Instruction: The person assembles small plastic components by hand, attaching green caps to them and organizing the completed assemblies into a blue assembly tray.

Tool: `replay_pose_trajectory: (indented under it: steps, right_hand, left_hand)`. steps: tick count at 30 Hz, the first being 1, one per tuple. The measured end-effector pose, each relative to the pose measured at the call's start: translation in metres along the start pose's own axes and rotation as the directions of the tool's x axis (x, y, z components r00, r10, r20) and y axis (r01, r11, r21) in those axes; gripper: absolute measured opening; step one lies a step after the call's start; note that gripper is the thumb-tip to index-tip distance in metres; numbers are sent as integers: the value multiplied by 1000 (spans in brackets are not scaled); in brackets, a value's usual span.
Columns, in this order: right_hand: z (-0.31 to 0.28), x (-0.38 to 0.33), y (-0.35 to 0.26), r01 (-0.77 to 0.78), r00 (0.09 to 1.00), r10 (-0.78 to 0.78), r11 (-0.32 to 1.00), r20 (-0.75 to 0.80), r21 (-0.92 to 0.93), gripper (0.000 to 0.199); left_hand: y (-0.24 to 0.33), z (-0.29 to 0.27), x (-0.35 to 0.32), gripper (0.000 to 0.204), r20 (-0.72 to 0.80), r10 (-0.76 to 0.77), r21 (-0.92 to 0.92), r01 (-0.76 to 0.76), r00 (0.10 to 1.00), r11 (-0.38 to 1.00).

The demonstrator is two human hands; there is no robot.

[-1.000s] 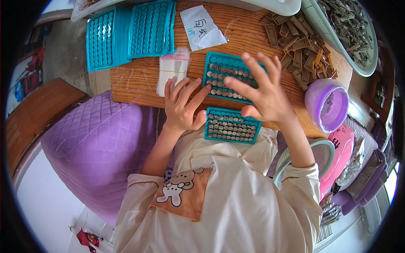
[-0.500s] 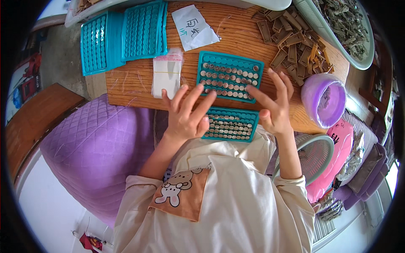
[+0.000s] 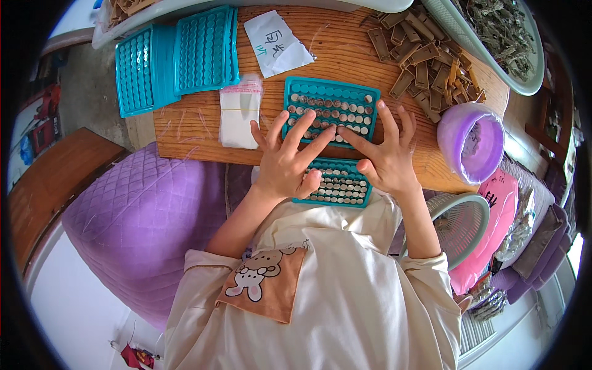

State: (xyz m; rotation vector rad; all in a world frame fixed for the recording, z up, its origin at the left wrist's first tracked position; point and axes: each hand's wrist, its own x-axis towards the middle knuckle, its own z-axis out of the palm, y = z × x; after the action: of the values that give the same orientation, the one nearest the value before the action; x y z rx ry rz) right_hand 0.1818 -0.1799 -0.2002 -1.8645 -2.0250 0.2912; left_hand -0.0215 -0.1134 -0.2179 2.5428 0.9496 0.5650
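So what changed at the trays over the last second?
Right hand drew back over the upper tray toward the body; left hand moved right from that tray's left edge. Index fingertips now nearly meet over its near side. Nothing visibly grasped or released. Both it and the lower tray stayed put.

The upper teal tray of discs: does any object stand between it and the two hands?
Nothing visible does: the left hand and right hand reach over the near edge of the upper teal tray. The lower teal tray lies nearer the body and does not block them.
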Motion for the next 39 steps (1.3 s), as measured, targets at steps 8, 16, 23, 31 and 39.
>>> replay_pose_trajectory:
  steps: [8, 16, 23, 31, 39]
  right_hand:
    - [-1, 1, 2, 15, 1000, -14, 1000, -17, 19, 54]
    - [-1, -3, 7, 3, 997, 6, 993, -71, 121, 54]
    - [-1, -2, 7, 9, 997, 0, 993, -77, 119, 51]
    - [0, -6, 13, -11, 971, 75, 963, -225, 270, 52]
    - [1, -6, 13, -15, 977, 70, 964, -201, 265, 45]
  left_hand:
    - [2, -4, 6, 53, 59, -26, -6, 27, 998, 1000]
    - [-3, -7, 4, 50, 44, -18, -77, 22, 999, 997]
    - [-7, -6, 2, 48, 2, -35, -150, 35, 999, 988]
    - [-7, -6, 2, 48, 4, -37, -138, 37, 999, 990]
    - [-5, -8, 4, 46, 19, -16, -137, 19, 1000, 990]
